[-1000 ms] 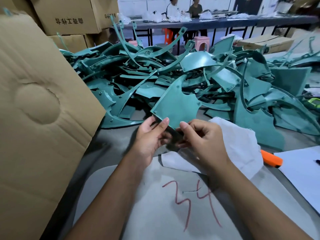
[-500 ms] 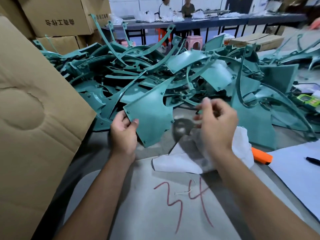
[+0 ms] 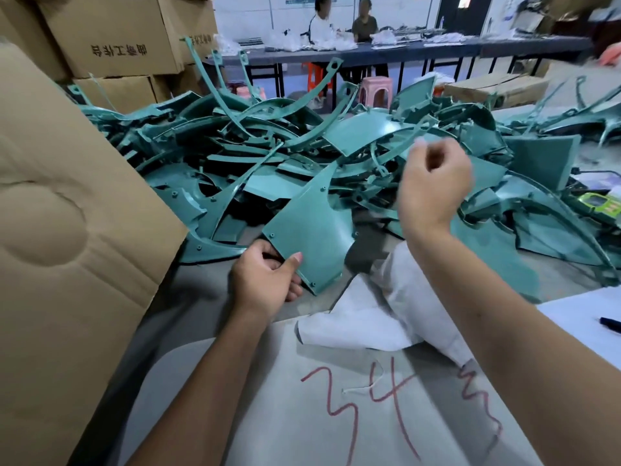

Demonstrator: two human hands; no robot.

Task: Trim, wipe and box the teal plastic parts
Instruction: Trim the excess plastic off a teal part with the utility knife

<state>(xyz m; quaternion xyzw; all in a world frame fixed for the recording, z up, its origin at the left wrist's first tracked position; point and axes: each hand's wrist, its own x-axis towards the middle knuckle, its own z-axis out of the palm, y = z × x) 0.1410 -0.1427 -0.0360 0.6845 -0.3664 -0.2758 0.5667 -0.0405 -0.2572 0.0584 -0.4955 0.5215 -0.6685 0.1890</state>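
Grey worktable (image 3: 201, 317) carries a heaped pile of teal plastic parts (image 3: 268, 156). Before the pile, the left hand (image 3: 265, 284) pinches a flat teal fin-shaped panel (image 3: 312, 230). Above the pile, the right hand (image 3: 433, 186) is blurred, fingers curled; contents indeterminate. White cloth (image 3: 379, 311) lies before it, tan cardboard box flap (image 3: 60, 230) left.

- Left hand (image 3: 265, 280) grips a plastic part (image 3: 314, 230) at its lower edge.
- Pile of parts (image 3: 255, 153) behind it.
- Cloth (image 3: 379, 317) right of it.
- Cardboard box (image 3: 67, 230) left.
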